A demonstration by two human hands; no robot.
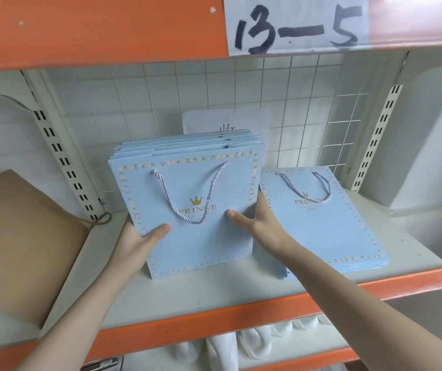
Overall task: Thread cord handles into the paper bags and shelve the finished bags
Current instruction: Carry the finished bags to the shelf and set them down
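Fingers of our left hand [137, 236] curl behind the left edge of a bundle of blue paper bags [195, 236], with the thumb pressed flat on the front face. Our right hand [252, 218] grips the bundle's right edge the same way, thumb on the front near the printed gold crown, the other fingers hidden behind the bags. We hold the bundle tilted, its bottom edge resting on the shelf [214, 295] and its top leaning toward the white wire grid [241, 84] at the back. A twisted white cord handle [187, 194] hangs in a loop down the front bag.

Just to the right, touching the bundle, a second stack of blue bags [327, 228] lies flat on the shelf, its own cord handle [308, 191] looped on top. At the left a brown paper bag [19, 236] leans over the shelf's edge. Behind the bundle a white sheet [241, 121] stands against the grid. Overhead, a paper label [295, 22] reading "13-5" is stuck on the orange beam [94, 30].
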